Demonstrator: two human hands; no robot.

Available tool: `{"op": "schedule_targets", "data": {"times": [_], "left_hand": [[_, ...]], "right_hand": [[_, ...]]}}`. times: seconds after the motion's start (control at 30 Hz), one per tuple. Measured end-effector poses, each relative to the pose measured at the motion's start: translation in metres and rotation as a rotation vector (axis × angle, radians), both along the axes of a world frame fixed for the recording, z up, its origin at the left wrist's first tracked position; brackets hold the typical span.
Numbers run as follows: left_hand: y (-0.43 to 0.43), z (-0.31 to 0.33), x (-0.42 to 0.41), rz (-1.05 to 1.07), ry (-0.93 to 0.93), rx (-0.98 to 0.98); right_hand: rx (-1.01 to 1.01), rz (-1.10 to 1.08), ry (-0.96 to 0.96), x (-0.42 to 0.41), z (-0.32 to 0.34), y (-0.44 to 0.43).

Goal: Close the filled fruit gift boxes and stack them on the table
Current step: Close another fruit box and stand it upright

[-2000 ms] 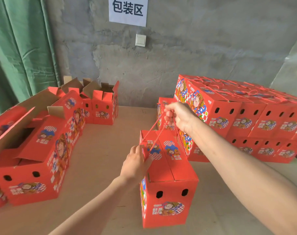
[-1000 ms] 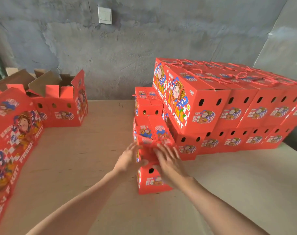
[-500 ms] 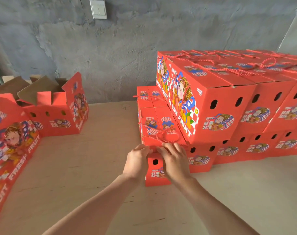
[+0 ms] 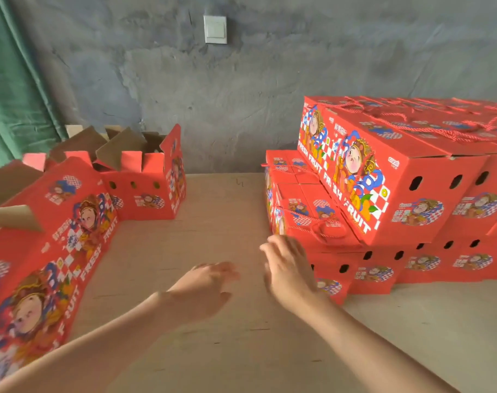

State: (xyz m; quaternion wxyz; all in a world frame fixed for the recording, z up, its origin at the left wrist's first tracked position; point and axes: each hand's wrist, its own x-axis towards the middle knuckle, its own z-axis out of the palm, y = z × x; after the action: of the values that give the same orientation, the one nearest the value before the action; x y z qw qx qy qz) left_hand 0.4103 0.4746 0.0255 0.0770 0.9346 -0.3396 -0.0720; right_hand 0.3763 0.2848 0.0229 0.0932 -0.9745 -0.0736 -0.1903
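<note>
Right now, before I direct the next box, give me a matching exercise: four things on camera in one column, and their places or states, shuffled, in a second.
Things
1. white plastic wall switch
2. green fabric curtain
3. red cardboard gift box with raised brown flaps
4. two-layer stack of closed red cardboard gift boxes

Places or states
A. right side of the wooden table
B. hanging at the far left
C. open-topped, back left of the table
D. on the grey concrete wall

Pairs: 1-D, 2-B, 3-C, 4-A

head-worn wide view, forward and down, seemingly close over the table [image 4: 207,222]
</note>
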Motion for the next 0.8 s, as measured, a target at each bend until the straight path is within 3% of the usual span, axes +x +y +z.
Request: {"op": "schedule_targets", "data": {"times": [0.13,0.23,0.33,0.47,0.8], "left_hand": [[0.128,0.02,0.018,0.167,-0.084,0.288],[0.22,0.04,0.043,0.353,-0.204,0.402],[0.279,0.054,0.079,0.439,-0.318,0.485],[0.298,0.054,0.135,0.44,-0.324,0.582],[0.292,0.012,0.22,0.537,-0.386,0.407]], "right_hand": [[-0.034,0.32,0.274,0.004,-0.022,0.093],[-0.036,0.393,0.401,0.019,-0.036,0.157],[-0.019,0.392,0.406,0.046,-0.038,0.211],[0.025,0.337,0.351,0.11,-0.022,0.263],[0.208,0.033,0.358,0.297,-0.024,0.298]]}}
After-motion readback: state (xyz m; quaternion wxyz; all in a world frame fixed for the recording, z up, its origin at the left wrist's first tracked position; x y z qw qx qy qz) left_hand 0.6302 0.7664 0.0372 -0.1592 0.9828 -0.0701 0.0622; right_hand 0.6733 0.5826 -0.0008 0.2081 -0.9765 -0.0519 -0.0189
